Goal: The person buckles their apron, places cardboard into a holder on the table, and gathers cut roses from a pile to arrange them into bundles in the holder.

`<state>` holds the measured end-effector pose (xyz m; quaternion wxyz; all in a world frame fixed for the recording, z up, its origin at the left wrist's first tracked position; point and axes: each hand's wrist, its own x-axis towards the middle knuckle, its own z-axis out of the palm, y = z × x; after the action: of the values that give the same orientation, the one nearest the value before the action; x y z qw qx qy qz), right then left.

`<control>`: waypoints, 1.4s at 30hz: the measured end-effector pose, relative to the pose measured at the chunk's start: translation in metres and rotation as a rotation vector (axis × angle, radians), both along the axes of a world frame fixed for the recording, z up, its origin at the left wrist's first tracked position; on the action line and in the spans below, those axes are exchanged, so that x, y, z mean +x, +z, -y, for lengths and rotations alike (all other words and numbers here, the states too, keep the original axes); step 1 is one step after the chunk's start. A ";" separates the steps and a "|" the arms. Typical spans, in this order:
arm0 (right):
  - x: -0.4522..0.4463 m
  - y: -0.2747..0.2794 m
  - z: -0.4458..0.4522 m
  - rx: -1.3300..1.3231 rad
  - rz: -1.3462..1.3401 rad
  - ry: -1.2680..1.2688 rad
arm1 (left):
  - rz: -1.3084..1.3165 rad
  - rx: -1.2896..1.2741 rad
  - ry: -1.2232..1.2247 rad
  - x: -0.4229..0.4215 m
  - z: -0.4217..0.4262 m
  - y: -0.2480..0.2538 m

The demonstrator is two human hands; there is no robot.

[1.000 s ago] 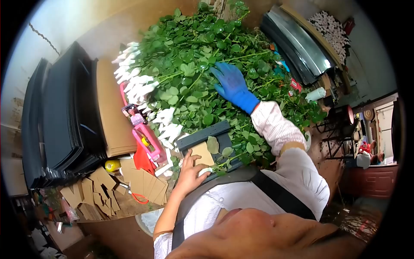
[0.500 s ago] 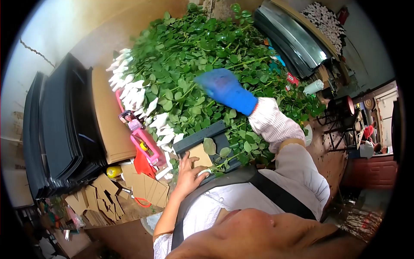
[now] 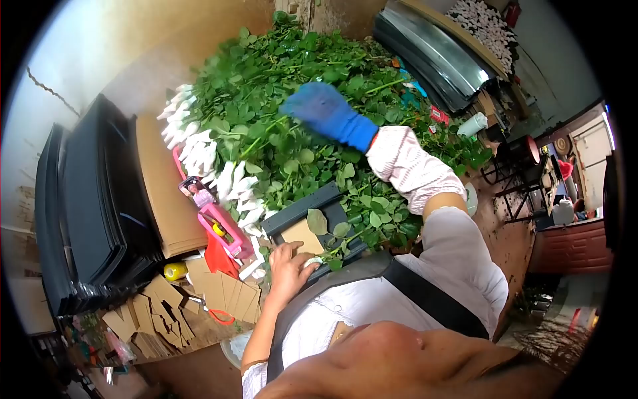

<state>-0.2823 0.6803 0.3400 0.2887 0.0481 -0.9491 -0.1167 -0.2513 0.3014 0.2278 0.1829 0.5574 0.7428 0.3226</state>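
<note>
My bare left hand [image 3: 290, 271] is closed round the white-sleeved head of a rose [image 3: 337, 251] low in front of my chest. That rose's leafy stem points right, across a dark tray-like frame [image 3: 302, 207] with a cardboard piece [image 3: 302, 234] in it. My right hand [image 3: 325, 114], in a blue glove, reaches over the big heap of leafy rose stems [image 3: 292, 73]. Its slightly blurred fingers are closed at the end of a light green stem [image 3: 258, 141], which runs down left toward the white-sleeved buds [image 3: 229, 178].
A pink phone holder [image 3: 219, 223] with a phone stands left of the buds. Black sheets [image 3: 109, 199] and cardboard [image 3: 166, 186] lean farther left. Cut cardboard pieces [image 3: 156, 309], orange-handled scissors [image 3: 219, 316] and yellow tape [image 3: 175, 270] lie at lower left.
My right hand has moved slightly left and up over the heap, and a light green stem now shows at its fingers. My left hand stays at the frame with the rose.
</note>
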 end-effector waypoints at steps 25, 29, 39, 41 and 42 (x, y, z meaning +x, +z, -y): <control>0.195 -0.034 0.080 -0.370 1.263 -0.262 | 0.481 -0.003 0.025 -0.002 -0.003 -0.015; 0.136 0.001 0.033 -0.458 0.612 -0.173 | 0.438 -0.018 0.013 -0.001 -0.004 -0.007; -0.033 -0.014 -0.023 -0.204 0.567 -0.480 | 0.392 0.024 -0.004 0.000 -0.005 -0.005; -0.007 -0.006 -0.027 -0.119 0.101 -0.301 | 0.389 0.002 0.005 0.000 -0.005 0.000; 0.005 0.011 -0.025 -0.129 0.061 -0.238 | 0.399 0.004 0.011 -0.001 -0.004 0.000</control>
<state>-0.2772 0.7053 0.3508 0.2463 -0.0798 -0.9619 -0.0875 -0.2518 0.3056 0.2279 0.3235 0.4788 0.6941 0.4293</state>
